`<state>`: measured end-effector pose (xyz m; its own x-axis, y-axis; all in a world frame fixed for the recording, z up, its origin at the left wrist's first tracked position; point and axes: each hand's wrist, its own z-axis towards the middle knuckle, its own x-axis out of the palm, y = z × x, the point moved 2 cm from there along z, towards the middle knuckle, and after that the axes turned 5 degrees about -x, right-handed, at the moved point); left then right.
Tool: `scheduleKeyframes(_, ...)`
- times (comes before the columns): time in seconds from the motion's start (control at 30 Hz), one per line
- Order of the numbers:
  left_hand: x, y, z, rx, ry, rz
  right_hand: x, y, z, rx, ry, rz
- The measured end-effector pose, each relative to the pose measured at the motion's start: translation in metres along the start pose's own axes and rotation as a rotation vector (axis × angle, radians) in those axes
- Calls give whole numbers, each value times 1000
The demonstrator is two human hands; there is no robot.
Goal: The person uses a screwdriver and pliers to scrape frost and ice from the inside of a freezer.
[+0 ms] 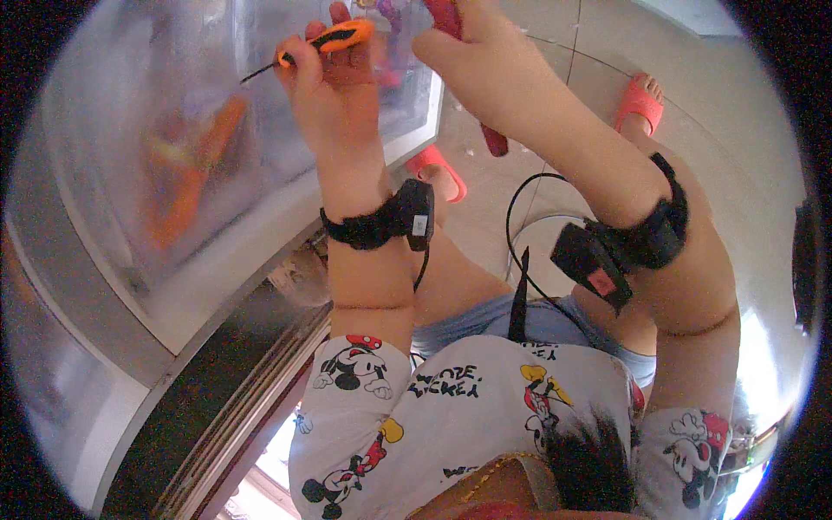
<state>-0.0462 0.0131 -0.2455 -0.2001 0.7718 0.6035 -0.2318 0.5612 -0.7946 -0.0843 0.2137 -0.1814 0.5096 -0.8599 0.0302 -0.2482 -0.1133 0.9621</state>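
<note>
My left hand (pixel 334 78) is raised, its fingers closed around the orange-and-black handle of a screwdriver (pixel 347 36). The thin dark shaft points left and slightly down, in front of a glossy, cloudy panel (pixel 95 113). Across from it, my right hand (pixel 472 48) is cut by the upper edge. It is closed on a long dark-red thing (pixel 494 140), whose lower end sticks out below the wrist; its kind is not clear. Between the hands, a blurred purple and pink patch (pixel 392 35) shows on the panel.
Blurred orange shapes (pixel 195 178) show in the panel, perhaps a reflection. A pale frame (pixel 260 238) edges it, with a dark gap (pixel 208 390) below. Black cables (pixel 511 204) hang from the forearm straps. Small white bits lie on the tiled floor (pixel 555 61) near my red slippers (pixel 637 100).
</note>
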Motion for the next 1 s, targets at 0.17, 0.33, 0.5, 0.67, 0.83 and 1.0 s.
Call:
scheduleKeyframes(0.17, 22, -8, -23, -62, -210, -210, -15, 30, -34, -23, -69, 154)
scheduleKeyframes(0.33, 52, 3, -49, -204, -120, -1, -7, 34, -40, -69, -187, 212)
scheduleKeyframes(0.5, 62, 12, -53, -188, -249, 168, -7, 21, -35, -127, -234, 363)
scheduleKeyframes(0.67, 63, 6, -35, -38, -124, 78, 18, -20, -16, -87, -273, 99)
scheduleKeyframes(0.83, 59, 12, -34, -68, -101, 343, 28, -34, -13, 203, -45, 697)
scheduleKeyframes(1.0, 65, 25, -26, -179, 55, 227, 24, -37, 2, 227, -147, 926)
